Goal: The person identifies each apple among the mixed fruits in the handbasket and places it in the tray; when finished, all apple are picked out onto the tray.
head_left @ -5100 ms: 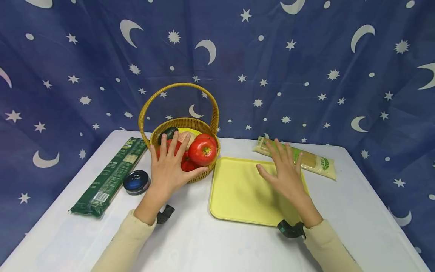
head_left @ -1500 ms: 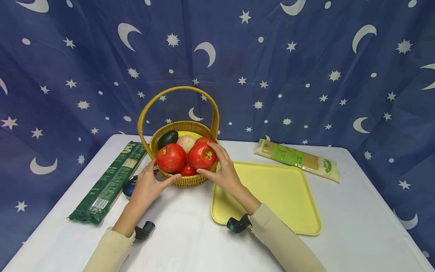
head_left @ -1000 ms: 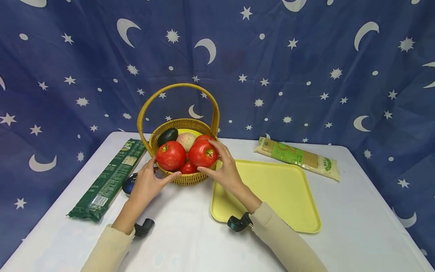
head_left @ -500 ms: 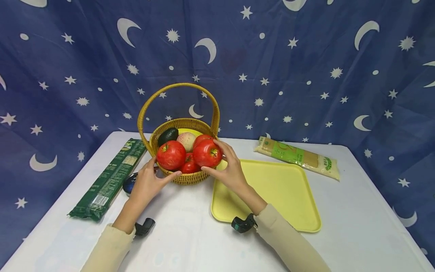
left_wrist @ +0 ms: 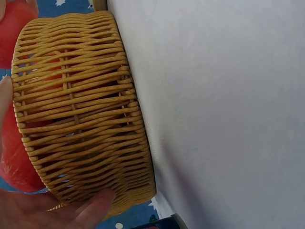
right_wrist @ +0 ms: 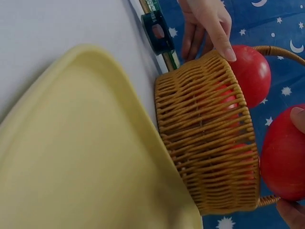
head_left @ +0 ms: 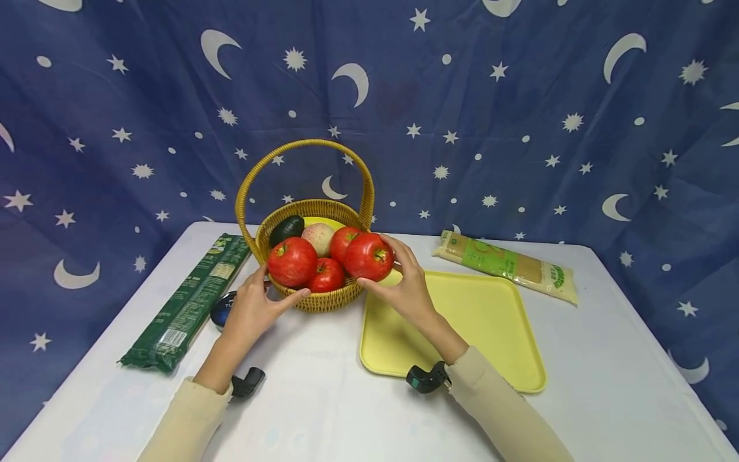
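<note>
A wicker basket (head_left: 326, 301) with a tall handle stands left of the middle in the head view. My left hand (head_left: 254, 312) holds its front left side, thumb at the rim and fingers along the outer wall (left_wrist: 81, 109). My right hand (head_left: 412, 292) grips a red apple (head_left: 368, 258) between thumb and fingers, at the basket's right rim. In the right wrist view, that apple (right_wrist: 281, 157) appears just past the rim. Inside the basket are a large red apple (head_left: 292, 262), two smaller red fruits, a pale peach (head_left: 317, 238) and a dark avocado (head_left: 286, 231).
A yellow tray (head_left: 462, 327) lies right of the basket, below my right forearm. Behind it rests a green-and-tan packet (head_left: 508, 264). To the left are a long green packet (head_left: 187, 301) and a tuna can (head_left: 222, 310), partly hidden by my left hand.
Both hands came from spread above the table to the basket. My right hand has since lifted the apple rightward to the rim, uncovering the fruits beneath. My left hand has stayed at the basket lately.
</note>
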`<state>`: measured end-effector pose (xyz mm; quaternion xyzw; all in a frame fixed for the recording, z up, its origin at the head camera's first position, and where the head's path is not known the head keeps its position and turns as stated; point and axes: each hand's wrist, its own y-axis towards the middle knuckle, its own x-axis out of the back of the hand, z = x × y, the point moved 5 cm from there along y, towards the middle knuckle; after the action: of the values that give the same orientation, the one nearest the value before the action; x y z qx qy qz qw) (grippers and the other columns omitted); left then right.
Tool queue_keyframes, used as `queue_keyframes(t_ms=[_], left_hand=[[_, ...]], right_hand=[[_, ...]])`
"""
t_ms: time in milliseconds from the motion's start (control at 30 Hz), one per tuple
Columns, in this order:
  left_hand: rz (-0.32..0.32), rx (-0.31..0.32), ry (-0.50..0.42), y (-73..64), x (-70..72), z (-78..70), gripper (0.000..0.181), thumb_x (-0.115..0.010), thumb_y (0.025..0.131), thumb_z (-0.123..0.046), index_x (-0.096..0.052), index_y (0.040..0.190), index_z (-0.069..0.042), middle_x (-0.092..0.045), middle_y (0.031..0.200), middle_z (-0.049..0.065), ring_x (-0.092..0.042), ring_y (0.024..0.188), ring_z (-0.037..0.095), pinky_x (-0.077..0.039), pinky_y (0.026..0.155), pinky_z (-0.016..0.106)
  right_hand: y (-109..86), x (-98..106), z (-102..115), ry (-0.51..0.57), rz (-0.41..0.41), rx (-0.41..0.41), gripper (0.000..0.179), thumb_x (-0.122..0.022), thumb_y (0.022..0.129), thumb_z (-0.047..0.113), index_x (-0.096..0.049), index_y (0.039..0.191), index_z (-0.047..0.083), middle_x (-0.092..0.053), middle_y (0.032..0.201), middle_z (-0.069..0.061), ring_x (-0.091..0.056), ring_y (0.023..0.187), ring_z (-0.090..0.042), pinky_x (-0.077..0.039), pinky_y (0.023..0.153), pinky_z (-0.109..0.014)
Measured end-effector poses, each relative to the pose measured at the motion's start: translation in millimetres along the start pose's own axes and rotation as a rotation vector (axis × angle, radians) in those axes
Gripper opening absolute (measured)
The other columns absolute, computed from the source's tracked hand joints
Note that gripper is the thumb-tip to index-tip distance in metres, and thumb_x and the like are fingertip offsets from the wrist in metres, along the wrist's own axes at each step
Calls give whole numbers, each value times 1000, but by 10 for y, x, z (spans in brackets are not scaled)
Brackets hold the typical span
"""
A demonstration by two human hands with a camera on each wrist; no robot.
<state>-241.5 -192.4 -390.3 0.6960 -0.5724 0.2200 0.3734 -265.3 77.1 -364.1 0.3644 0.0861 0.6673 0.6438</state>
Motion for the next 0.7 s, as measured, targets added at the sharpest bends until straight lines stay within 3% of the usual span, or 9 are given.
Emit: queue_keyframes(t_ms=[300, 700], left_hand=[[19, 26, 3, -11, -6, 8, 100, -77, 77, -54, -38, 143, 9, -53, 127, 32, -56, 112, 45, -50, 86, 58], [6, 12, -1, 0, -9, 12, 100, -78, 77, -55, -39, 143, 9, -54, 127, 32, -56, 112, 45, -50, 86, 59]], right_hand=[[-65, 138, -105, -22, -8, -44, 79, -89, 72, 16, -50, 141, 12, -52, 137, -11, -54, 121, -27, -52, 93, -44], [-118, 329, -298, -104, 10, -99, 78, -88, 72, 16, -50, 140, 10, -52, 136, -14, -54, 121, -30, -52, 92, -48]])
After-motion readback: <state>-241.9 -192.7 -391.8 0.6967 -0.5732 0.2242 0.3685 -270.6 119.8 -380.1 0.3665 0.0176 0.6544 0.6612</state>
